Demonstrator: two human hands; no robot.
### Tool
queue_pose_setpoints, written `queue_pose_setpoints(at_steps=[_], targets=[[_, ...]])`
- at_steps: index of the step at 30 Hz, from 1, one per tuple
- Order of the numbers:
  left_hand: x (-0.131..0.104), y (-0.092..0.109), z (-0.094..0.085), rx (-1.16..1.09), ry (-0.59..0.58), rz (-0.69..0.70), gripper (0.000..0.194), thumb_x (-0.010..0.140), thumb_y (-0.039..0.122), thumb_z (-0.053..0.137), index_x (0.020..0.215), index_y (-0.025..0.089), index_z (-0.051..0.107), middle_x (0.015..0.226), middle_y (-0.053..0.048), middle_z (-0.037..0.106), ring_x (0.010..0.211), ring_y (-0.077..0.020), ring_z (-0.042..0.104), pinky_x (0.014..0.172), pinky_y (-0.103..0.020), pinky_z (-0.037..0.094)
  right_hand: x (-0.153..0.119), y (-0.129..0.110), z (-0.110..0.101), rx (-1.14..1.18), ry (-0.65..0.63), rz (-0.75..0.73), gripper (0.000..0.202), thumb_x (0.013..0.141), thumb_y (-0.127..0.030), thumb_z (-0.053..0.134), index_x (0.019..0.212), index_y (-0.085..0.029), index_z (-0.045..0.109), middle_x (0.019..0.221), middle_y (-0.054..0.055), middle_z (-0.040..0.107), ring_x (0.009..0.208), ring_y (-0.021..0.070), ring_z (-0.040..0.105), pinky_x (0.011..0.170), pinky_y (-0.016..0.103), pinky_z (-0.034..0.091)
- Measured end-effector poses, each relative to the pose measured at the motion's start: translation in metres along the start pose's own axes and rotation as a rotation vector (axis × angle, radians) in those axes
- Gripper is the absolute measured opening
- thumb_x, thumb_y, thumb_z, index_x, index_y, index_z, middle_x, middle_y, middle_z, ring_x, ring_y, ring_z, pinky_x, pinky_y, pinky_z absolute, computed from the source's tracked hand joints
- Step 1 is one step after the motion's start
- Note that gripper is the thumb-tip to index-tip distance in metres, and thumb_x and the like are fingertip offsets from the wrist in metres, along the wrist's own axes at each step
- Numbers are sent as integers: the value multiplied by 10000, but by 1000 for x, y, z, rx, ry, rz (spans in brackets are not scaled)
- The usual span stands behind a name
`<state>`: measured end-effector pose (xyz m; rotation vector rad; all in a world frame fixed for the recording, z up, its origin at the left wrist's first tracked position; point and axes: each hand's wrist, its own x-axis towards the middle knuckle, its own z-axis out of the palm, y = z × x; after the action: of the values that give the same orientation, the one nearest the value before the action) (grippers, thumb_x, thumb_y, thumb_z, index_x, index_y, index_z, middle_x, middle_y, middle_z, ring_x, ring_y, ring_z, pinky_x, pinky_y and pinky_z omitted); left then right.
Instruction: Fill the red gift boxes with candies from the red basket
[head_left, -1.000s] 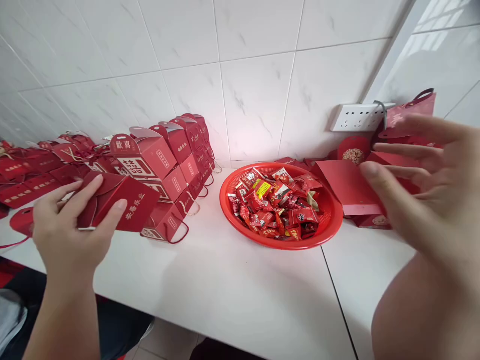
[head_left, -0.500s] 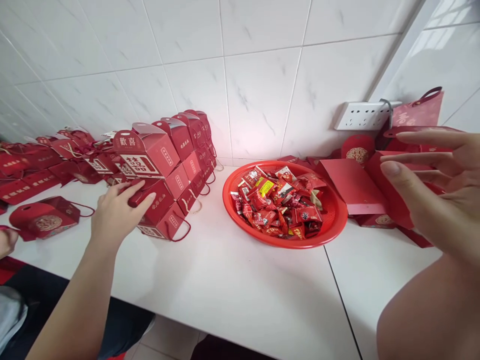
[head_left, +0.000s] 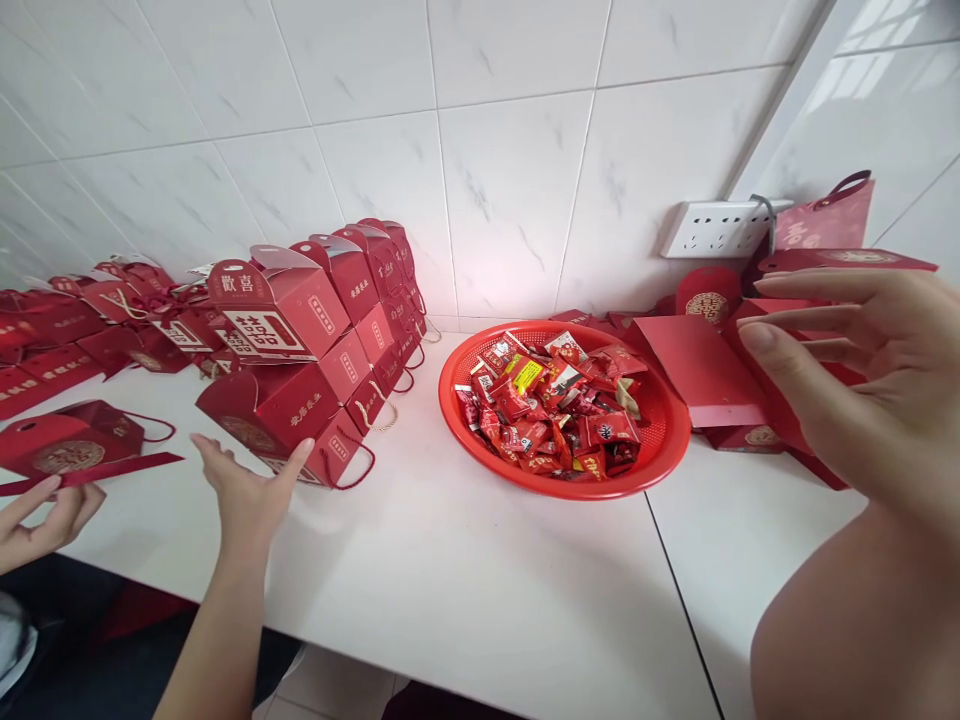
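Observation:
My left hand (head_left: 251, 490) is open, thumb and fingers spread, just in front of the near end of a stack of red gift boxes (head_left: 277, 405). It holds nothing; whether a fingertip touches the lower box I cannot tell. On top of that stack sits a gift box with pale printed characters (head_left: 274, 310). My right hand (head_left: 870, 370) hangs open at the right edge, fingers apart, in front of unfolded red cardboard boxes (head_left: 705, 370). Between my hands stands a red plastic basket (head_left: 562, 488) filled with red-wrapped candies (head_left: 555, 410).
At the far left a co-worker's hand (head_left: 52, 520) holds a red ribbon (head_left: 127, 468) by a closed gift box (head_left: 75, 440). More red boxes (head_left: 52, 330) line the wall behind. A white power strip (head_left: 720, 228) is by the wall at right.
My left hand has drawn down and away from the stacked boxes, uncovering the second box. The co-worker's hand has come further into view with the ribbon. My right hand stays nearly still.

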<state>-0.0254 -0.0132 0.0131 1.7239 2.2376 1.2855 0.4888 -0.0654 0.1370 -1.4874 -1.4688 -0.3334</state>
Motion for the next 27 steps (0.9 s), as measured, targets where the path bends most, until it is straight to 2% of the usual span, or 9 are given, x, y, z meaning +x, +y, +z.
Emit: queue_pose_setpoints(at_steps=[1,2,5,8,12,15,20,24,27], targets=[[-5,-3,6,-114,82,-184,1333,678,468,848,1589,197,-88,1645,-280,78,1499,-445,250,1180,-629,311,0,1,1,27,9,-7,308,911,-399,662,1214,-346,667,1160,53,730,926,235,746,836,447,629],[-8,-3,11,-211,115,-250,1315,639,430,879,1596,193,9,1638,-259,159,1472,-428,325,1160,-614,361,0,2,3,47,23,-20,320,891,-380,680,1208,-333,677,1143,46,734,917,243,746,827,457,632],[-12,10,19,-306,170,-233,1165,562,337,921,1535,197,295,1586,-189,350,1361,-370,503,1078,-569,491,1,6,7,46,54,-53,348,848,-342,705,1194,-303,695,1094,30,745,889,238,748,723,400,643],[-13,22,17,-257,207,-286,997,547,319,925,1412,172,452,1492,-162,489,1280,-348,579,1025,-572,538,2,7,8,33,42,-55,337,845,-330,710,1179,-286,703,1082,29,751,875,215,747,664,333,628],[-14,21,16,-288,228,-303,962,570,342,917,1383,146,442,1436,-183,527,1218,-326,626,941,-530,597,2,3,9,23,29,-51,320,852,-317,704,1169,-271,707,1069,30,752,862,200,742,751,347,622],[-16,14,18,-354,242,-266,946,582,328,909,1382,145,440,1439,-199,517,1224,-324,625,893,-490,621,2,3,9,22,10,-41,313,855,-320,700,1165,-275,709,1070,30,751,864,203,743,719,343,617],[-15,-1,23,-399,296,-248,887,586,307,899,1352,183,470,1468,-170,510,1222,-335,632,980,-580,555,2,5,6,-1,2,-37,307,859,-312,698,1164,-280,709,1086,26,749,870,203,742,725,343,619],[-10,-11,25,-478,307,-144,1045,488,269,935,1394,224,418,1561,-153,403,1325,-347,548,1082,-637,450,3,5,5,-13,-6,-35,301,861,-305,695,1159,-272,708,1073,31,747,881,202,738,719,338,615],[-6,-11,26,-471,279,-108,1188,463,235,937,1485,265,332,1582,-146,366,1397,-349,465,1087,-640,442,3,4,6,-6,-9,-48,294,864,-299,689,1155,-266,709,1072,32,744,878,197,736,726,334,618]])
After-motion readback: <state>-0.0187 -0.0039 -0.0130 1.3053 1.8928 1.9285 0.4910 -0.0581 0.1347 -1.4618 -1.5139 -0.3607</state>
